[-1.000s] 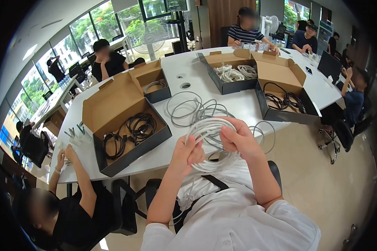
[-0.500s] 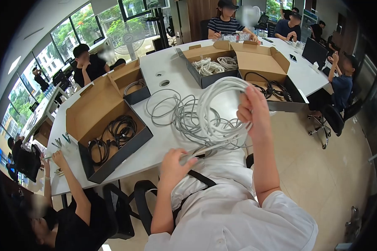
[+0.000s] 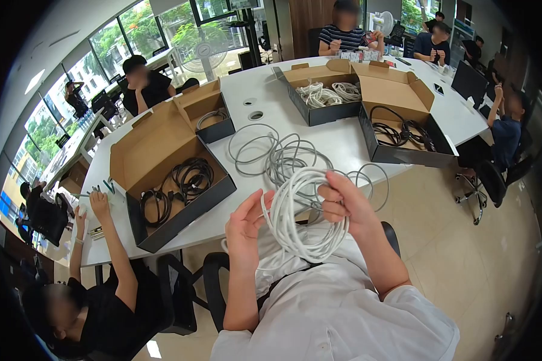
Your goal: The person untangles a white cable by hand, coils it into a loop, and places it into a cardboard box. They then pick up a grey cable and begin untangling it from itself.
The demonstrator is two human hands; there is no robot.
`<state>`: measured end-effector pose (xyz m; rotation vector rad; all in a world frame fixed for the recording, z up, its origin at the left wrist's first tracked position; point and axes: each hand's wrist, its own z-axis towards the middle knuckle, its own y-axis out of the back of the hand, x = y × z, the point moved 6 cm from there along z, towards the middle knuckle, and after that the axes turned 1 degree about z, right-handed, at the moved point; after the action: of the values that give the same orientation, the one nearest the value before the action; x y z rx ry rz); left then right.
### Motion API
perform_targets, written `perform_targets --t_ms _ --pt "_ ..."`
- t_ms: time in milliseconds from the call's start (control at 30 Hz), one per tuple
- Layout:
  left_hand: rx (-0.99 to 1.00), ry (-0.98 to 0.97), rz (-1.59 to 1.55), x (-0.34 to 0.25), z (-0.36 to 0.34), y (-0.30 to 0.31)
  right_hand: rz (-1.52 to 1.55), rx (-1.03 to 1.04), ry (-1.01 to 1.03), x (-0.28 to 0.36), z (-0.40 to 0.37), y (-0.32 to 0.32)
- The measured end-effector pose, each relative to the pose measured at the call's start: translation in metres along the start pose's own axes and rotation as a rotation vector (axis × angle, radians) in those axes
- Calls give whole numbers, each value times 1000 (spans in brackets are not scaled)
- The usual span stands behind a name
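A coil of white cable [image 3: 295, 222] hangs above my lap at the table's near edge. My right hand [image 3: 346, 201] is closed round its upper right side. At the coil's left edge is my left hand [image 3: 247, 228], fingers apart and raised, with a cable strand by its fingertips. Behind the coil, loose grey cable [image 3: 283, 156] spreads in loops over the white table [image 3: 247, 191], some hanging past the edge.
Open boxes hold black cables [image 3: 190, 180], a grey cable [image 3: 214, 117], white cables [image 3: 325, 93] and more black cables [image 3: 403, 132]. A co-worker in black [image 3: 102, 301] works at the left; others sit round the table.
My right hand has lowered the white coil towards my lap. My left hand has risen to the coil's left side. The view has shifted slightly.
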<state>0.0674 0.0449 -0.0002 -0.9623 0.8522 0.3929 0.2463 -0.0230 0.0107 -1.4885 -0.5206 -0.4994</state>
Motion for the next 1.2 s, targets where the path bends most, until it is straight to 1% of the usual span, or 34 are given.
perform_targets --t_ms 33,67,133,233,333,400,500,600,700,733,800,833,900,933,1000,1033,1100,1200 --pt "70 42 -184 -5 -2 -8 -22 -6 -7 -7 2 -1" --pt "61 82 -179 -10 -5 -15 -33 -23 -3 -14 3 -1" --pt "42 165 -167 -17 -11 -29 -178 -57 33 -26 8 -3" --pt "90 130 230 -24 -17 -28 -353 -80 92 -38 10 -10" --pt "93 223 170 -21 -17 -19 -527 -80 152 -42 12 -10" --pt "85 289 42 -18 -17 -13 -690 -107 201 -39 8 -15" --pt "111 325 -116 -24 -18 -9 -1463 -49 674 -26 8 -19" --pt "138 359 -185 -36 -20 -15 -1206 134 693 -24 13 -21" --pt "199 395 -215 -42 -20 -14 -963 375 518 -32 17 -23" --pt "228 406 -225 -42 -21 -13 -905 432 432 -36 19 -20" --pt "182 427 -135 -38 -20 -7 -784 543 259 -45 22 -17" --pt "159 436 -89 -37 -20 -4 -890 474 215 -45 25 -13" --pt "221 423 54 -32 -19 7 -1096 330 125 -38 31 -8" --pt "251 417 124 -31 -19 9 -1223 292 159 -29 31 -11" --pt "225 402 272 -30 -17 7 -1476 212 223 -11 28 -21" --pt "209 394 345 -30 -16 6 -1500 187 227 -7 26 -25" --pt "184 328 327 -31 -14 5 -1545 144 234 -5 24 -30" --pt "169 247 316 -31 -11 5 -1456 187 791 -13 19 -35"
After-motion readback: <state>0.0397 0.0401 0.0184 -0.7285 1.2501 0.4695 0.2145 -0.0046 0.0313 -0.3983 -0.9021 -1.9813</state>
